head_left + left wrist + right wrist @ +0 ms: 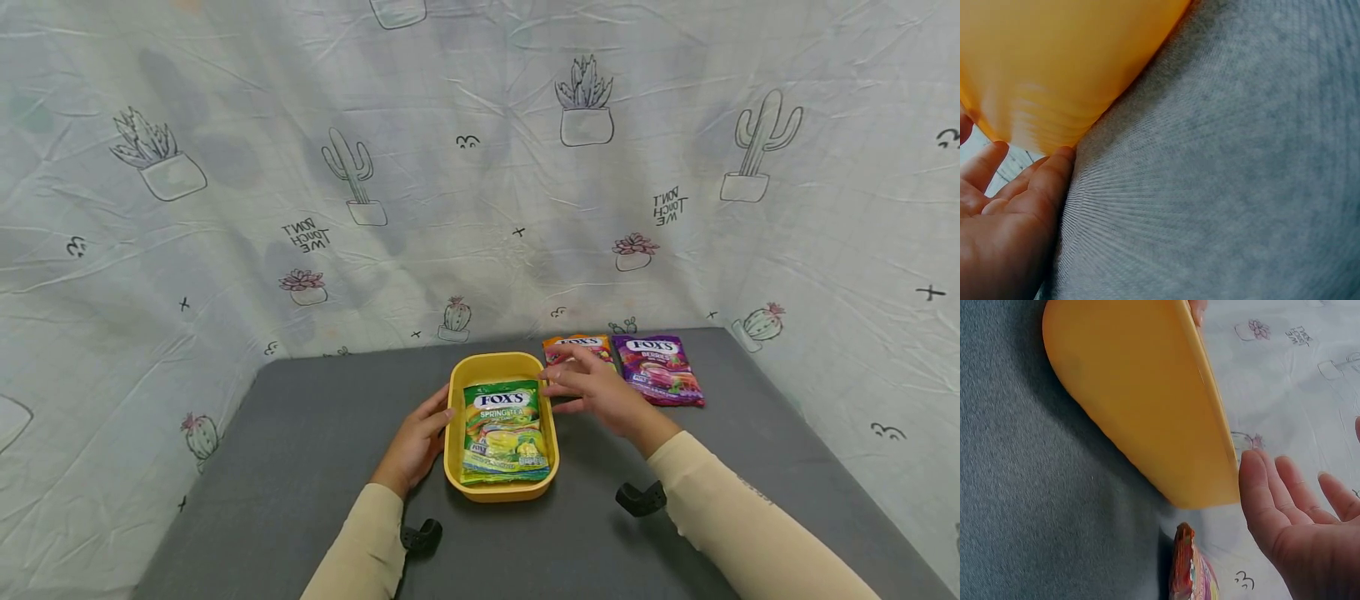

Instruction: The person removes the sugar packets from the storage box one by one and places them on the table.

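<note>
A yellow plastic tub [501, 493] with rounded corners stands on the grey tabletop in the head view. Inside it lies a green Fox's Spring Tea candy bag [504, 433], face up. My left hand [417, 442] holds the tub's left side, thumb at the rim and fingers against the outer wall [1072, 56]. On the other side, my right hand [596, 390] hovers by the tub's upper right rim with fingers spread and nothing held. An orange Fox's bag [604, 347] lies behind that hand, partly covered by it.
A purple Fox's Berries bag [660, 371] lies beside the orange one near the table's back edge. White cloth [517, 183] printed with cactus drawings hangs behind and along both sides of the grey table [315, 467].
</note>
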A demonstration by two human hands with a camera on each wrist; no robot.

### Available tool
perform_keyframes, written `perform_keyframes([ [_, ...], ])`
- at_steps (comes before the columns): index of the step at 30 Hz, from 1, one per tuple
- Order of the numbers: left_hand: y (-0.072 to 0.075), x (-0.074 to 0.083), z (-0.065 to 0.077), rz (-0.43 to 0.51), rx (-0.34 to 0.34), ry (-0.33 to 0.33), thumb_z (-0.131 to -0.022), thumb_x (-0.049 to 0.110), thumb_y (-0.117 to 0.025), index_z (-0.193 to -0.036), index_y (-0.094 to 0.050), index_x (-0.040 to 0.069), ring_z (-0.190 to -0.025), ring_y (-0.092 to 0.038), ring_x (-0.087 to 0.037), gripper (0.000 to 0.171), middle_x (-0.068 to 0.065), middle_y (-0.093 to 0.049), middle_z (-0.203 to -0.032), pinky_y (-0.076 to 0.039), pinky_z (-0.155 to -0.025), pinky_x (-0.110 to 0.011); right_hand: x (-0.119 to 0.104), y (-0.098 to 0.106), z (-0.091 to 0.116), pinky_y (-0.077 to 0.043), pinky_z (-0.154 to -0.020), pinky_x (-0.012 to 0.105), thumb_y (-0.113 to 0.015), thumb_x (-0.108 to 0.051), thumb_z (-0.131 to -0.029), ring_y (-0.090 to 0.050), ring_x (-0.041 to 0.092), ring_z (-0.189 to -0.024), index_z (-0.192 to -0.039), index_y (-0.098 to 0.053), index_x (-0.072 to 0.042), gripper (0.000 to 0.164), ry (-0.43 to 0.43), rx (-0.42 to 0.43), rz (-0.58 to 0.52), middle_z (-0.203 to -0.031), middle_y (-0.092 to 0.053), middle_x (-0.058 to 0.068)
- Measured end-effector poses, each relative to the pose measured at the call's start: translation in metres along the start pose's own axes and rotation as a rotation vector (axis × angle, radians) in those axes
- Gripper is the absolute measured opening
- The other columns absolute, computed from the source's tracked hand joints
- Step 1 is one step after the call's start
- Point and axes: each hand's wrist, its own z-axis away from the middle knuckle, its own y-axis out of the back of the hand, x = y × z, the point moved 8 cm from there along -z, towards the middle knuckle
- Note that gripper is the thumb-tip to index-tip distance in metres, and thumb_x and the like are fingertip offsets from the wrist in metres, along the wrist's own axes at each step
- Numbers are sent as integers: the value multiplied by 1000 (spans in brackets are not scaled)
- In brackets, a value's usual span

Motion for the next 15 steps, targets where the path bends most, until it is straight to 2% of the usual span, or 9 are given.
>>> perform_keyframes([
  [8,0,1,0,-5,-2,-2,-113,15,-58,-171,-38,12,-155,-37,-36,62,-14,-36,-173,-37,-121,-57,1,-9,-1,-58,-99,54,-60,-23,-114,-60,51,-133,-167,-31,-2,64,-3,-18,16,-154,-47,36],
  [15,-1,1,0,7,3,3,-113,14,-58,-171,-38,12,-155,-38,-35,61,-14,-36,-172,-38,-121,-56,0,-16,-1,-58,-99,57,-58,-20,-115,-58,54,-133,-167,-33,-3,61,4,-39,6,-155,-46,37],
])
